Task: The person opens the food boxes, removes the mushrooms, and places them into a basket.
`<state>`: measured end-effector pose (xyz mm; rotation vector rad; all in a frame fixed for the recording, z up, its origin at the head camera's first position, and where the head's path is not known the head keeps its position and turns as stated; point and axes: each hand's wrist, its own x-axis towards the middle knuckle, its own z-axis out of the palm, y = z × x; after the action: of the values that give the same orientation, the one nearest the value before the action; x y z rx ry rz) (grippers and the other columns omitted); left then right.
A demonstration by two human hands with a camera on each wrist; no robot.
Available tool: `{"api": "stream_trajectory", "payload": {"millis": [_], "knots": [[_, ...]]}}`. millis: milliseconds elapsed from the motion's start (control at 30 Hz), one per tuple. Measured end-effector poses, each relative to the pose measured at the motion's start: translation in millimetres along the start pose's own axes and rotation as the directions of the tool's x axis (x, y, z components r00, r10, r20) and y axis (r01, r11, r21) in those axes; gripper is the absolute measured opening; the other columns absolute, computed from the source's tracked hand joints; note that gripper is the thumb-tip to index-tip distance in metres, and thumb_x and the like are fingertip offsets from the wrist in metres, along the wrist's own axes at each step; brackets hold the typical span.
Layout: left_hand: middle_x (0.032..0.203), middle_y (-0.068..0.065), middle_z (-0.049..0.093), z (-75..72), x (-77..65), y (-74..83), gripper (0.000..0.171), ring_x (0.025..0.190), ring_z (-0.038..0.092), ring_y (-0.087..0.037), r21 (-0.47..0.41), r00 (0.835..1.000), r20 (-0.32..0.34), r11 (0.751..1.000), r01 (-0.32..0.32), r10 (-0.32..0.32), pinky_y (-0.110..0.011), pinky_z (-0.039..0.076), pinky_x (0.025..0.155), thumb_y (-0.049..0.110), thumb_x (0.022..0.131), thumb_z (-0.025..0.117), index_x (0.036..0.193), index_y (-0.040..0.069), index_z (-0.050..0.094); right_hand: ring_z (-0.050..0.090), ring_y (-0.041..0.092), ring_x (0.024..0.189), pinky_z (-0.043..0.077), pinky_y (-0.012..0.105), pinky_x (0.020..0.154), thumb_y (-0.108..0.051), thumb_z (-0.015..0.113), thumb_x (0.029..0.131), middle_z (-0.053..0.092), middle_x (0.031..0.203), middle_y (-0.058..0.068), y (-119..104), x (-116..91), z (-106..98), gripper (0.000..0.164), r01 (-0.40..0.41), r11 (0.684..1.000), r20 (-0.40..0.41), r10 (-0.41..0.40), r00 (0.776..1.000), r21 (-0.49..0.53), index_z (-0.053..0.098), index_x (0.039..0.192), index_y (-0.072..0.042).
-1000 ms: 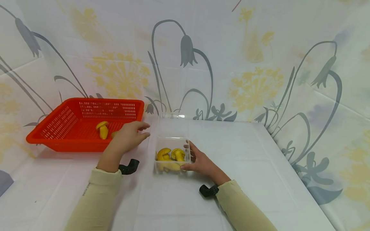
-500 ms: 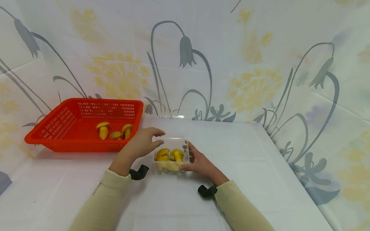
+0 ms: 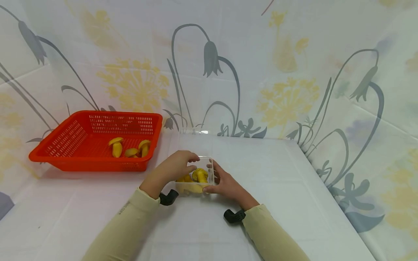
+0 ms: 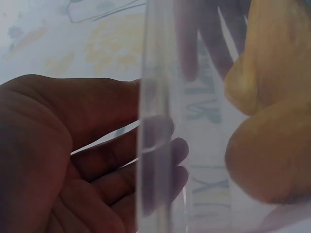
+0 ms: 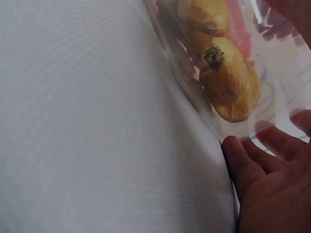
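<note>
A clear plastic box (image 3: 211,180) stands mid-table with its see-through lid (image 3: 195,132) raised at the back. Several yellow mushrooms (image 3: 201,175) lie inside it. My right hand (image 3: 230,186) grips the box by its right side, thumb at the front corner and fingers along the wall. Over the box's left part reaches my left hand (image 3: 176,167), its fingers loosely bent, with nothing seen between them. In the left wrist view, the left hand's fingertips show through the plastic wall beside a mushroom (image 4: 272,150). Whether they touch the box I cannot tell. The left hand hides part of the mushrooms.
A red perforated basket (image 3: 85,164) stands at the left. It holds three mushrooms: one upright mushroom (image 3: 117,148), a low one (image 3: 131,152) and one by the right wall (image 3: 144,147). A grey object (image 3: 4,204) shows at the left edge.
My left hand has moved right, from above the basket's right edge to over the box. The right hand has kept its grip on the box, which stays in place.
</note>
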<state>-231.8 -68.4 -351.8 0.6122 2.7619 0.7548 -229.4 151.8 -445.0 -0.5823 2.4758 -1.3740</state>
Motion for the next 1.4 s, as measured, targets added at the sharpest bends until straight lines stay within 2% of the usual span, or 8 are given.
{"api": "stream_trajectory", "payload": {"millis": [267, 467, 700, 867, 933, 1167, 1400], "knots": [[0.128, -0.010, 0.064, 10.4, 8.6, 5.4, 0.036, 0.120, 0.058, -0.027, 0.042, 0.999, 0.033, 0.998, -0.037, 0.036, -0.043, 0.047, 0.105, 0.017, 0.094, 0.063, 0.128, 0.007, 0.062, 0.033, 0.026, 0.145, 0.034, 0.045, 0.115, -0.045, 0.081, 0.075, 0.027, 0.160, 0.001, 0, 1, 0, 0.112, -0.006, 1.000, 0.002, 0.006, 1.000, 0.007, 0.006, 0.157, -0.028], [0.124, -0.008, 0.066, 18.4, 16.0, 6.9, 0.033, 0.111, 0.060, -0.023, 0.074, 0.998, 0.043, 0.996, -0.058, 0.055, -0.042, 0.046, 0.106, 0.013, 0.094, 0.059, 0.126, 0.006, 0.063, 0.034, 0.027, 0.144, 0.033, 0.047, 0.115, -0.044, 0.081, 0.075, 0.025, 0.160, 0.002, 1, 0, 0, 0.112, -0.007, 1.000, -0.008, 0.006, 1.000, -0.003, 0.007, 0.157, -0.029], [0.120, -0.007, 0.068, 25.9, 23.3, 9.7, 0.034, 0.096, 0.060, -0.019, 0.132, 0.997, 0.066, 0.991, -0.039, 0.031, -0.037, 0.051, 0.100, 0.010, 0.093, 0.057, 0.126, 0.006, 0.063, 0.037, 0.027, 0.142, 0.035, 0.047, 0.114, -0.046, 0.081, 0.074, 0.028, 0.159, 0.004, 3, 1, 0, 0.113, -0.011, 1.000, -0.012, 0.011, 1.000, -0.013, 0.006, 0.157, -0.030], [0.102, -0.005, 0.069, 28.2, 26.0, 11.5, 0.026, 0.084, 0.057, -0.018, 0.175, 0.996, 0.076, 0.982, -0.066, 0.053, -0.033, 0.053, 0.089, 0.007, 0.092, 0.057, 0.115, 0.003, 0.069, 0.039, 0.028, 0.141, 0.035, 0.047, 0.114, -0.044, 0.082, 0.074, 0.029, 0.159, 0.006, 4, 1, 0, 0.113, -0.001, 1.000, -0.011, 0.001, 1.000, 0.000, 0.007, 0.157, -0.027], [0.100, -0.005, 0.069, 28.0, 26.1, 12.4, 0.024, 0.082, 0.057, -0.019, 0.175, 0.995, 0.081, 0.982, -0.064, 0.051, -0.033, 0.053, 0.088, 0.006, 0.092, 0.058, 0.113, 0.003, 0.069, 0.039, 0.027, 0.141, 0.035, 0.046, 0.114, -0.043, 0.082, 0.074, 0.029, 0.159, 0.005, 4, 1, 0, 0.112, -0.007, 1.000, -0.011, 0.007, 1.000, 0.001, 0.007, 0.157, -0.029], [0.119, -0.010, 0.067, 27.7, 25.1, 14.5, 0.033, 0.095, 0.059, -0.021, 0.124, 0.997, 0.083, 0.992, -0.010, -0.001, -0.038, 0.050, 0.101, 0.003, 0.091, 0.058, 0.123, 0.002, 0.065, 0.037, 0.028, 0.142, 0.035, 0.047, 0.115, -0.042, 0.082, 0.075, 0.029, 0.159, 0.007, 2, 0, 0, 0.110, -0.014, 1.000, -0.010, 0.014, 1.000, -0.003, 0.007, 0.156, -0.032], [0.103, -0.006, 0.066, 27.9, 24.8, 15.2, 0.025, 0.085, 0.055, -0.018, 0.093, 0.998, 0.064, 0.995, -0.016, 0.010, -0.032, 0.053, 0.090, 0.000, 0.090, 0.058, 0.111, 0.004, 0.071, 0.037, 0.028, 0.142, 0.035, 0.046, 0.114, -0.041, 0.081, 0.076, 0.027, 0.159, 0.007, 1, -1, 0, 0.110, -0.018, 1.000, -0.004, 0.018, 1.000, 0.002, 0.006, 0.156, -0.031]]}}
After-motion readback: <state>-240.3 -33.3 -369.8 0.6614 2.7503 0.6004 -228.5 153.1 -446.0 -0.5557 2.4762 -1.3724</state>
